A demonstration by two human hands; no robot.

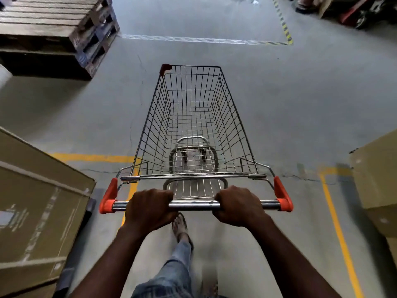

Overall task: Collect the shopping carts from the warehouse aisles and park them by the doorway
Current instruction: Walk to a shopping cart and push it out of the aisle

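Plainly, the person is wheeling one empty shopping cart across the warehouse floor. The step in hand is therefore reading as the delivery leg: a cart collected and being taken toward the doorway. The cart is standing straight ahead of the person, its wire basket pointing away. It is passing between a cardboard box on the left and another box on the right. No doorway is showing, so how much of the run is left cannot be told.

The left grip is wrapping fully round the chrome handle bar, left of its middle, knuckles up. The right grip is doing the same right of the middle, with a bare stretch of bar lying between them. Neither is holding anything else, and the orange end caps are sitting outside both.

The next move is calling for an even push from both sides, so the basket is not veering into either box while crossing the yellow floor line. Beyond that, the person is needing a heading that clears the stack of wooden pallets ahead on the left. It must also clear what is probably a red pallet jack at the far right, though that corner is too cropped to be sure.
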